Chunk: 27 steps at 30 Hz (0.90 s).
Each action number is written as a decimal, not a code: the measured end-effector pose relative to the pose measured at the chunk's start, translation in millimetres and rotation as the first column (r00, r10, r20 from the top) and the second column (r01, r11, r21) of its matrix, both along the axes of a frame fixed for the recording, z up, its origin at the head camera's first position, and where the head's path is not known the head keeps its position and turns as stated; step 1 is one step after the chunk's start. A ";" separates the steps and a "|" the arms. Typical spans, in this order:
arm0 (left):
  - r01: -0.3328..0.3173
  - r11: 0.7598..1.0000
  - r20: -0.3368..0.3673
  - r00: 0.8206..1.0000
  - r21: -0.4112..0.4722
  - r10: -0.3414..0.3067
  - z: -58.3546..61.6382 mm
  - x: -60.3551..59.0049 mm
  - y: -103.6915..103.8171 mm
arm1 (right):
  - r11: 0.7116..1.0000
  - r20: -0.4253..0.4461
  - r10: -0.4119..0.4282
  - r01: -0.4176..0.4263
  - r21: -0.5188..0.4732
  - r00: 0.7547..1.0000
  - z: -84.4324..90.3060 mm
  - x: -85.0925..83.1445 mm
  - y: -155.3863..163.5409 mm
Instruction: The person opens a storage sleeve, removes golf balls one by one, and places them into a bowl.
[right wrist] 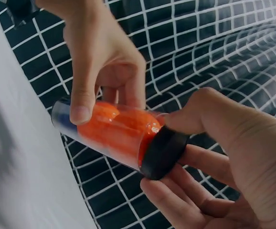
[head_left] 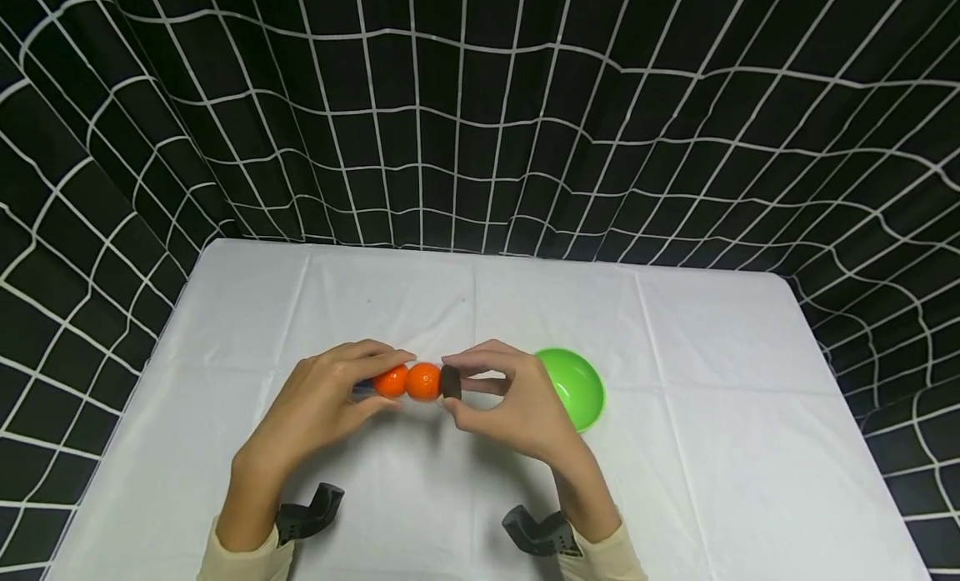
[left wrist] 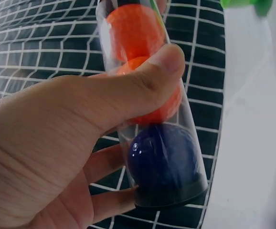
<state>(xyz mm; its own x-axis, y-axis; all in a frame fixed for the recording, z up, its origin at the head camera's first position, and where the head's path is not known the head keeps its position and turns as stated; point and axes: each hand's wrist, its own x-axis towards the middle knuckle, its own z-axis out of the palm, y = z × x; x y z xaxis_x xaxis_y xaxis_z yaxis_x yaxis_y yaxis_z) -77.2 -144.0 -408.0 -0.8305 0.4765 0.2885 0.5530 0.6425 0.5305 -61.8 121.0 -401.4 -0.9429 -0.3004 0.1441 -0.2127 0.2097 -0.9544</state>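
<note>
I hold a clear plastic tube (head_left: 408,382) level above the white-clothed table (head_left: 712,414), so the balls inside cannot roll out. My left hand (head_left: 318,410) wraps the tube's body, thumb pressed across it and fingers curled behind, to keep it steady. Inside sit two orange balls (left wrist: 138,28) and one dark blue ball (left wrist: 164,162) at the closed end near my palm. My right hand (head_left: 517,398) pinches the black round cap (right wrist: 163,151) at the tube's 3 o'clock end, thumb and fingers curled round its rim for a grip on it. A bright green plastic bowl (head_left: 576,386) rests on the cloth just beyond my right hand, at 3 o'clock from the tube.
</note>
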 end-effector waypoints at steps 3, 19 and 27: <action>-0.008 1.000 0.001 1.000 -0.010 0.008 0.3 -0.4 -0.4 | 1.000 0.026 -0.009 0.009 -0.018 1.000 -0.5 -1.5 -0.1; -0.083 0.996 0.039 0.996 0.034 0.082 5.7 -1.8 -12.0 | 0.996 0.010 -0.085 0.084 0.027 0.996 -24.4 -12.5 -3.6; -0.065 0.996 0.027 0.998 0.059 0.064 5.1 -2.1 -12.6 | 0.943 -0.086 -0.070 0.094 0.320 0.994 -47.7 -13.7 -21.1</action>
